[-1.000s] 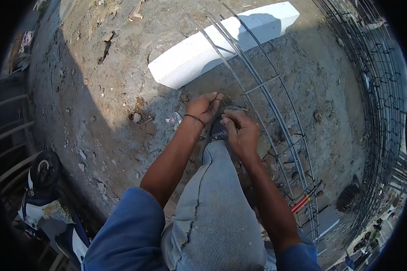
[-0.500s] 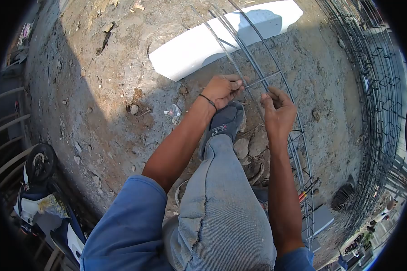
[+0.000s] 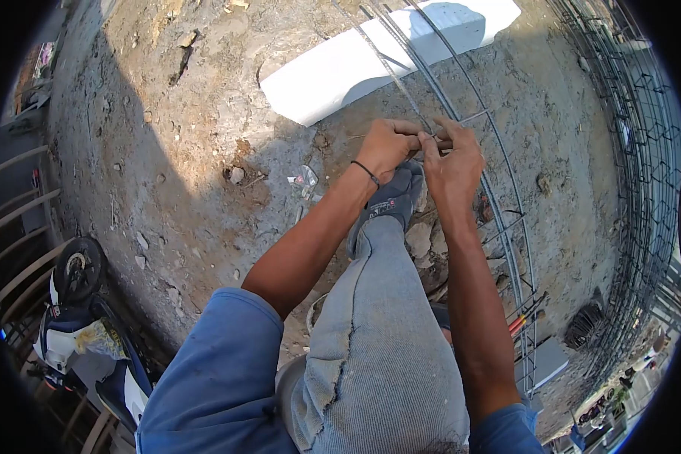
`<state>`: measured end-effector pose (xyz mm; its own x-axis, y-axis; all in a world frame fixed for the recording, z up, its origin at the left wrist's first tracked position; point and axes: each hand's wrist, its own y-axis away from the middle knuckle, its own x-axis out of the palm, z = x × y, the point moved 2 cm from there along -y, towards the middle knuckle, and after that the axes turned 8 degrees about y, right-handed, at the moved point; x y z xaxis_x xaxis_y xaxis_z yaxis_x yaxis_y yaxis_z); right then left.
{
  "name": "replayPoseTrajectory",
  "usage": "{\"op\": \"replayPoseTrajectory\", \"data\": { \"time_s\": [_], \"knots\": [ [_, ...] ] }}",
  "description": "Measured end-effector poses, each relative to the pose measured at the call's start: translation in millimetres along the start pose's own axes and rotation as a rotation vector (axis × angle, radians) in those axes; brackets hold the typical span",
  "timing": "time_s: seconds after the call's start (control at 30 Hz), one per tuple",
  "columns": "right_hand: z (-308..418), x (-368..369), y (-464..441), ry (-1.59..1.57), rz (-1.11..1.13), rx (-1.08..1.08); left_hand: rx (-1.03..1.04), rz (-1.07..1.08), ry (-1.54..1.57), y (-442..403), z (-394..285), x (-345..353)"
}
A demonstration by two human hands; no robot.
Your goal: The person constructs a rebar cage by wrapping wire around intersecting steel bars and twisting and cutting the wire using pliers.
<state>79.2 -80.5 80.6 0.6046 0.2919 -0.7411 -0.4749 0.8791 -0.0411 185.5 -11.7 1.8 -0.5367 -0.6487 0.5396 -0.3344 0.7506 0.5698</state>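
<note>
Ground: rough grey-brown dirt [image 3: 227, 219] with stones; sunlit patch at upper left, shade over the lower part.
Left edge: motorbike [image 3: 76, 344], lower left of frame.
Right edge: stacked bar cages [image 3: 643, 159]; coiled wire [image 3: 585, 325] at lower right.
Steel frame: long dark ribbed bars [image 3: 431, 80] joined by thin crosspieces, running from top centre to lower right, passing over the white block [image 3: 318, 83].
Tool: red-and-yellow handles [image 3: 517, 324], lower right, by the frame's bars.
Left hand [image 3: 388, 147]: fingers curled, tips drawn in beside the frame's left bar, upper centre.
Right hand [image 3: 454, 163]: thumb and fingers bent close, meeting the left fingertips.
Grip: contents, if any, hidden; cannot tell.
Shoe [image 3: 392, 204]: dark, just below the hands.
</note>
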Motion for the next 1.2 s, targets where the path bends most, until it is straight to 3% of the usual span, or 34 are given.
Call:
{"op": "replayPoseTrajectory", "data": {
  "time_s": [0.17, 0.33, 0.57, 0.77, 0.87, 0.93, 0.97, 1.03, 1.13, 1.2],
  "knots": [
    [-10.0, 7.3, 1.4, 0.204, -0.105, -0.128, 0.031, -0.002, -0.015, 5.7, 3.9, 3.3],
    [-10.7, 10.6, 12.9, -0.031, -0.154, -0.019, 0.006, 0.022, 0.004, 12.0, 6.5, 5.6],
    [-19.4, 6.7, 20.0, -0.081, -0.147, -0.034, 0.021, 0.077, 0.076, -4.0, 22.0, -7.6],
    [-32.6, -5.8, 23.5, 0.057, -0.083, -0.403, -0.019, 0.07, 0.085, -12.2, 24.9, -12.3],
    [-37.8, -3.9, 31.3, 0.0, -0.025, -0.342, -0.049, 0.039, 0.097, -14.5, 24.0, -11.8],
    [-41.6, 0.7, 32.1, -0.201, 0.006, -0.129, -0.048, 0.029, 0.071, -11.8, 18.2, -8.1],
    [-41.4, 1.6, 30.5, -0.203, 0.006, -0.129, -0.048, 0.019, 0.047, -10.1, 15.2, -6.6],
    [-42.1, 5.1, 23.0, -0.356, 0.093, 0.135, -0.039, -0.003, 0.017, -11.9, 15.1, -8.2],
    [-37.5, 3.8, 15.9, -0.157, 0.086, 0.279, -0.038, -0.019, -0.034, -10.0, 9.4, -7.0],
    [-42.0, 1.2, 10.1, -0.1, 0.17, 0.261, -0.041, -0.015, -0.056, -9.7, 5.1, -6.4]
  ]
}}
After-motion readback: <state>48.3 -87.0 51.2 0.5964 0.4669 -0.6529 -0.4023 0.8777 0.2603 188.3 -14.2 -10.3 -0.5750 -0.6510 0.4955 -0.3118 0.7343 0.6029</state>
